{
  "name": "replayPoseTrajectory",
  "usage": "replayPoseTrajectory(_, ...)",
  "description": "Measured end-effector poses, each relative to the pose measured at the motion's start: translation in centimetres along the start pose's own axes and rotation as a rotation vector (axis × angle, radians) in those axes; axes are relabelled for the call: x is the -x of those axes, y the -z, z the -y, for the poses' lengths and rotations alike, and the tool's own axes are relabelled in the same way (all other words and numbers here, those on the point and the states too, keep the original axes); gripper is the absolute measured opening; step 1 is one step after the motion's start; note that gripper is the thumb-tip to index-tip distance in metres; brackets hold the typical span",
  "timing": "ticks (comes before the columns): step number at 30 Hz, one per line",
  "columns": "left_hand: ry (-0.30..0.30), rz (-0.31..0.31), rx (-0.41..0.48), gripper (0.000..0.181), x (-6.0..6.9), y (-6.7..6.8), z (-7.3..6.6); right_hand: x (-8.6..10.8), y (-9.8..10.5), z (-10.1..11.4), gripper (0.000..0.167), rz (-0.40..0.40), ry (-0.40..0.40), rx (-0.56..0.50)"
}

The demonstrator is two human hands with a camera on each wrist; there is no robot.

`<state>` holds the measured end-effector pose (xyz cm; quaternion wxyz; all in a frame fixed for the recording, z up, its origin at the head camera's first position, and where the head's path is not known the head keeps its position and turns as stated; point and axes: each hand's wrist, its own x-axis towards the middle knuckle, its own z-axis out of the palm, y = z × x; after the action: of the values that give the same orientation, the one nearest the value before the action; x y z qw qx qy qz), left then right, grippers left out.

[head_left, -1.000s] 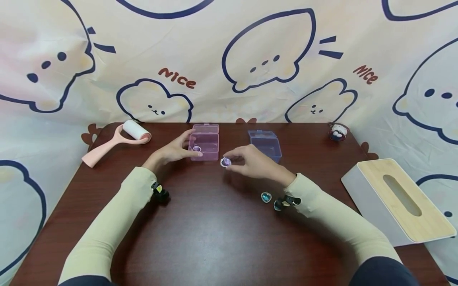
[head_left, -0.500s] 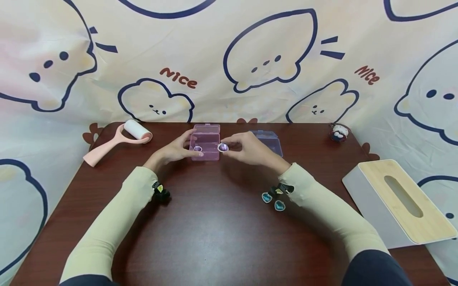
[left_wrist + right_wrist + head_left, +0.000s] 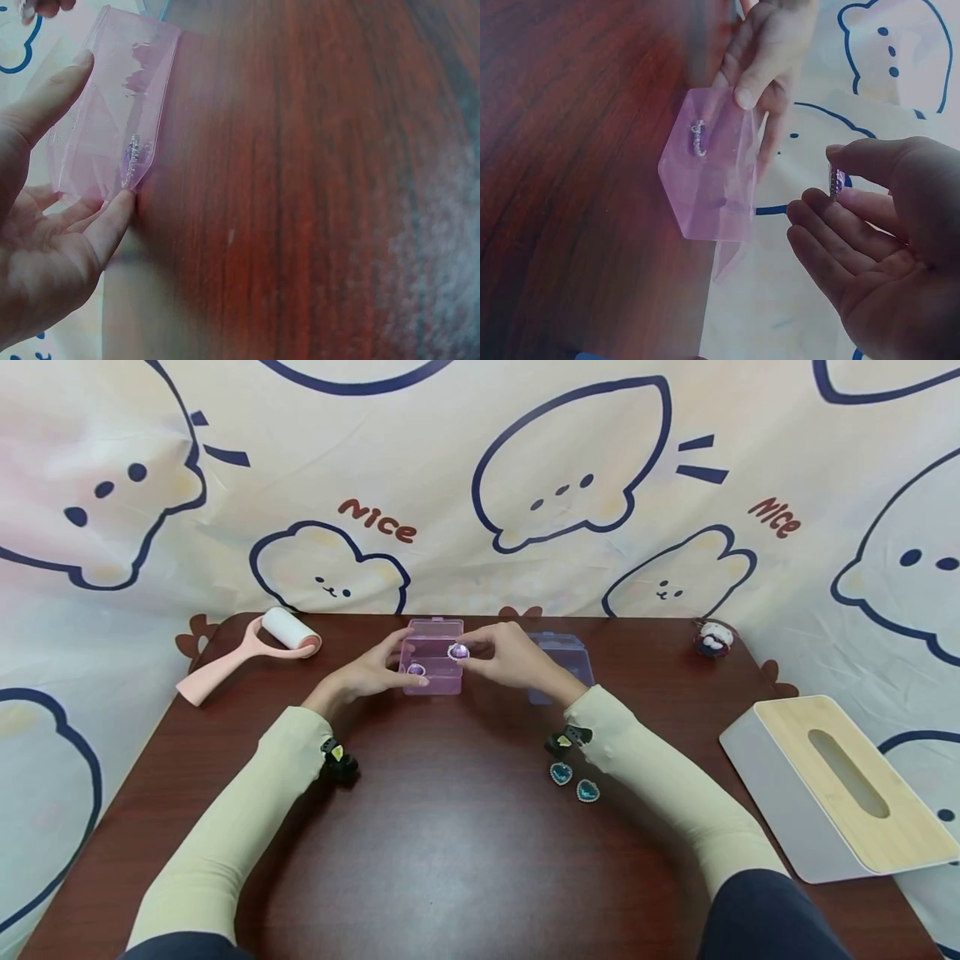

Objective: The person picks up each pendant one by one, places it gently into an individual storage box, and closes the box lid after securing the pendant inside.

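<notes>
1. Sleeves (image 3: 213, 852) of cream cloth, dark navy at their near ends, reach forward over the brown wood-grain table (image 3: 442, 860); a small black camera (image 3: 343, 767) sits at each wrist.
2. At the right stands a white tissue box (image 3: 787, 793) with a pale wooden top and a long slot.
3. Two teal heart-shaped gems (image 3: 561, 773) with beaded rims lie side by side on the table, just below the right wrist.
4. The left hand (image 3: 363, 675) grips the left side of a clear pink box (image 3: 442, 686), thumb on the near side, fingers behind.
5. The right hand (image 3: 513, 658) pinches a purple gem (image 3: 458, 651) between thumb and index finger, above the box's right side and apart from it.
6. Another purple gem (image 3: 416, 670) rests inside the pink box, at its left front; the lid is swung back.
7. Beyond the right forearm, partly hidden, is a clear blue box (image 3: 577, 667), its lid also back.
8. Farther off lie a pink-handled lint roller (image 3: 247, 649) at left and a small figurine (image 3: 713, 638) at right.
9. Behind hangs a cartoon-printed cloth (image 3: 442, 460) lettered "Nice".
</notes>
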<state>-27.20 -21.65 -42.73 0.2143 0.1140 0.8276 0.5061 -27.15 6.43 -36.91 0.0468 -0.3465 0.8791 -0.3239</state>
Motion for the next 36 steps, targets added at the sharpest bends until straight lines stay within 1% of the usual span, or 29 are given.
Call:
replayPoseTrajectory(4,-0.008,0.001,0.0,0.108,0.0,0.0,0.0,-0.9,-0.2,-0.3,0.035,0.013,-0.009,0.029)
replayPoseTrajectory(9,-0.002,-0.003,0.001,0.107,0.0,0.0,0.0,-1.8,-0.7,-0.5,0.034,0.029,-0.02,0.067)
replayPoseTrajectory(16,0.002,0.001,0.003,0.105,0.0,-0.1,0.0,-2.8,-1.7,-1.3,0.034,0.036,-0.011,0.072)
replayPoseTrajectory(21,-0.009,0.003,0.005,0.105,0.1,0.0,0.0,-3.4,-2.3,-1.5,0.035,0.049,-0.007,0.061)
replayPoseTrajectory(30,-0.014,0.005,0.009,0.106,0.3,-0.1,-0.1,-3.9,-2.9,-1.7,0.033,0.043,-0.015,0.043)
replayPoseTrajectory(36,-0.01,0.011,0.011,0.106,0.4,-0.1,-0.1,-3.8,-3.0,-1.8,0.043,0.049,-0.045,0.045)
